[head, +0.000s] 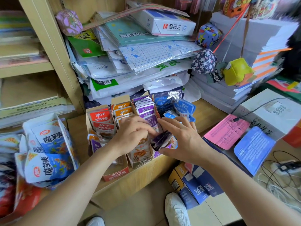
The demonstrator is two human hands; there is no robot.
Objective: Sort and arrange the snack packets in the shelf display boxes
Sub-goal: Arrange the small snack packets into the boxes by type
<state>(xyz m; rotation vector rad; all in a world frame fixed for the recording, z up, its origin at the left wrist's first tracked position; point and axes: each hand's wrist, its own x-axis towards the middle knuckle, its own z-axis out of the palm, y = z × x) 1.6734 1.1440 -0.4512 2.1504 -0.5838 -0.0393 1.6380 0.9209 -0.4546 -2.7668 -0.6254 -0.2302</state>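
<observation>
Left hand (132,132): over the middle boxes, fingers curled, index tip against the left edge of the purple packet (160,139); pinching or only touching, cannot tell.
Right hand (182,141): just beside the left, thumb beneath the purple packet, fingers spread above it, gripping it between them.
Purple packet: dark, blurred, tilted, between the 2 hands, at the front end of box 3.
Display boxes (114,174): 4 cardboard boxes side by side on the wooden shelf (133,181), open on top, packets standing on edge inside.
Red packets (101,117): in the leftmost box, with a few orange and purple ones mixed in at its front.
Orange packets (123,110): in box 2 from the left, partly under the left hand.
Purple packets (145,110): a tight row in box 3, behind the hands.
Blue packets (179,108): in the rightmost box, loose, several leaning out to the right.
Large snack bags (48,139): blue and white, heaped left of the boxes.
Paper stack (138,59): piled behind the boxes.
Pink sheet (226,131): flat at the right, apart from the boxes.
White shoe (175,209): on the floor below the shelf.
</observation>
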